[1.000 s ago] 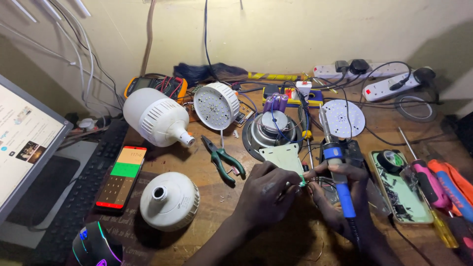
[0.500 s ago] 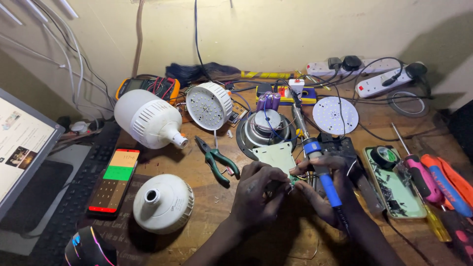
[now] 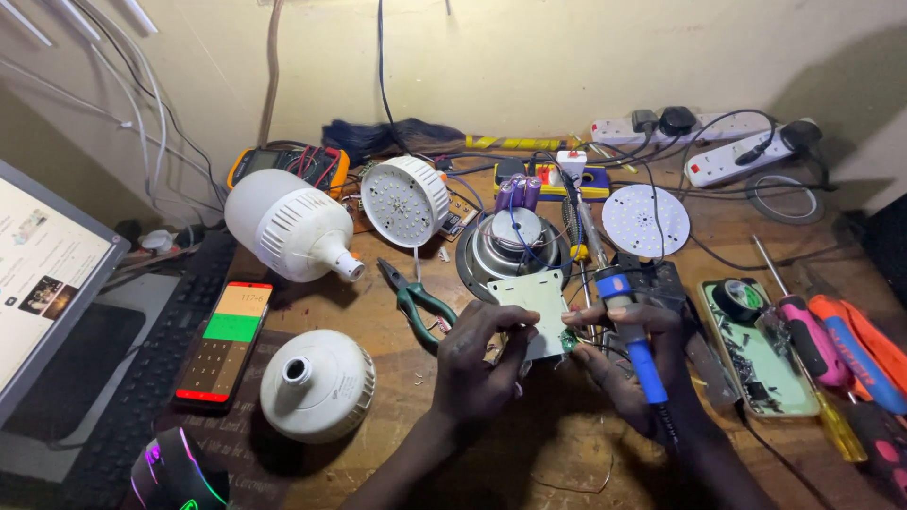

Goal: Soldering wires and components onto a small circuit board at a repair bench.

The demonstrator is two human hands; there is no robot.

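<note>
My left hand (image 3: 480,366) pinches the near edge of a small pale green circuit board (image 3: 531,300) that lies on the wooden bench. My right hand (image 3: 631,368) grips a blue-handled soldering iron (image 3: 631,332), its metal shaft pointing away toward the back of the bench. The fingertips of my right hand touch the board's right corner, close to the left hand's fingers. Green-handled pliers (image 3: 418,300) lie just left of my left hand. A round metal speaker (image 3: 513,244) sits directly behind the board.
A large white bulb housing (image 3: 288,227), an LED bulb head (image 3: 406,200) and a white dome (image 3: 316,384) lie to the left. A phone (image 3: 225,340), keyboard (image 3: 123,397) and monitor (image 3: 42,274) stand far left. Screwdrivers (image 3: 831,345), a tape tray (image 3: 756,349), LED disc (image 3: 645,219) and power strips (image 3: 746,156) are on the right.
The view has shifted slightly. My hands have drawn closer together over the board, and the soldering iron has tilted a little more upright in my right hand.
</note>
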